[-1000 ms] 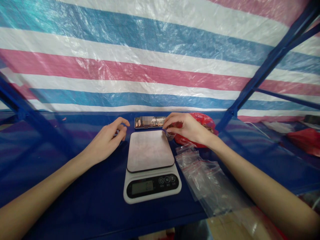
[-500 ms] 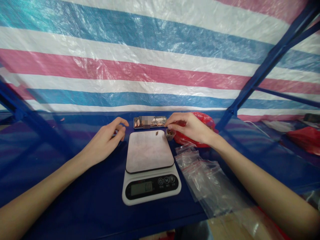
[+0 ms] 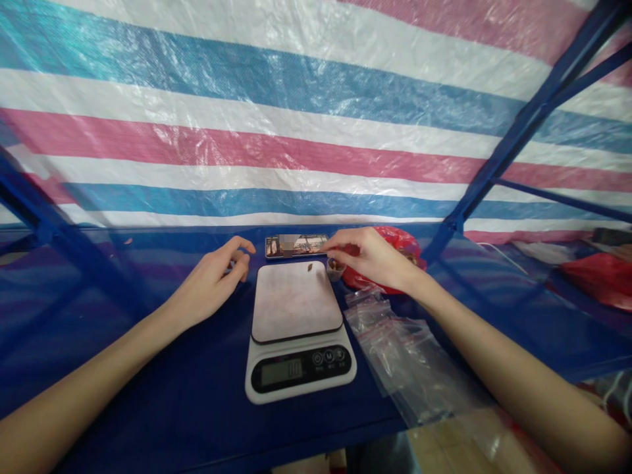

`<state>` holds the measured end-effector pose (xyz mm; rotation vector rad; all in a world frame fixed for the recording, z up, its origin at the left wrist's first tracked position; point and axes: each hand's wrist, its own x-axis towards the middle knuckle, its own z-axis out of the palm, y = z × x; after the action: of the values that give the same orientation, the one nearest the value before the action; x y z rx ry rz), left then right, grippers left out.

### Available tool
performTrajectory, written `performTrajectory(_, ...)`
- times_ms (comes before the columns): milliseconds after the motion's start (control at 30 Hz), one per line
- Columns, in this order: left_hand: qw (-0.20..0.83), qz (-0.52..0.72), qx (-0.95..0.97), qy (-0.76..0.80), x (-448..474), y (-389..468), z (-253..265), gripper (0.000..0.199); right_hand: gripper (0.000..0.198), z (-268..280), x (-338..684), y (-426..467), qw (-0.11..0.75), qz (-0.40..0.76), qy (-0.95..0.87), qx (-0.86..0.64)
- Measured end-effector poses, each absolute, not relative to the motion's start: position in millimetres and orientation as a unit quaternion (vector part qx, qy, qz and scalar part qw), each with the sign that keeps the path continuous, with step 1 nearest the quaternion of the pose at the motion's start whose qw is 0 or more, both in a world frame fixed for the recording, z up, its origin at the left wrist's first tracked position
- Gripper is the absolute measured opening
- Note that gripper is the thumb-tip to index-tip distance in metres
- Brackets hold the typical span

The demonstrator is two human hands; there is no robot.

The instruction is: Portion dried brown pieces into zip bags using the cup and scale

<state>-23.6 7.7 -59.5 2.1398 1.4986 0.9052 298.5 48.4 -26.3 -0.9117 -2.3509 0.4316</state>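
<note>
One small brown flake lies toward the far right of your white, square-topped digital scale in the head view. Your left hand curls loosely nearby; your right hand pinches near a small clear cup, whether gripping anything I cannot tell.

My head-worn view, near and above the white rectangular digital scale, from its display side, facing forward and down over it, toward red-white-blue striped plastic sheeting behind it
</note>
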Motion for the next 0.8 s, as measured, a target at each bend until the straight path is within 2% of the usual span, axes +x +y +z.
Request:
performTrajectory(233, 0.187, 0.326, 0.763, 0.527, -26.1, 8.7, -61.5, 0.028, 0.014, -26.9, 281.6, 48.9, 0.240, 0.091, -0.915, -0.312)
performTrajectory(367, 0.188, 0.329, 0.763, 0.524, -26.2, 9.2, -61.7, 0.028, 0.011, -31.3, 269.2, 51.1, 0.216, 0.095, -0.924, -0.299)
performTrajectory(600, 0.176, 0.333, 0.763, 0.525, -26.1, 9.5, -60.7, 0.028, 0.010, -10.6, 282.4, 51.6, 0.279, 0.095, -0.897, -0.331)
performTrajectory(800, 0.177, 0.330, 0.764, 0.526, -25.3, 8.4, -62.0, 0.028, 0.012, -10.6, 307.4, 58.0, 0.199, 0.146, -0.915, -0.319)
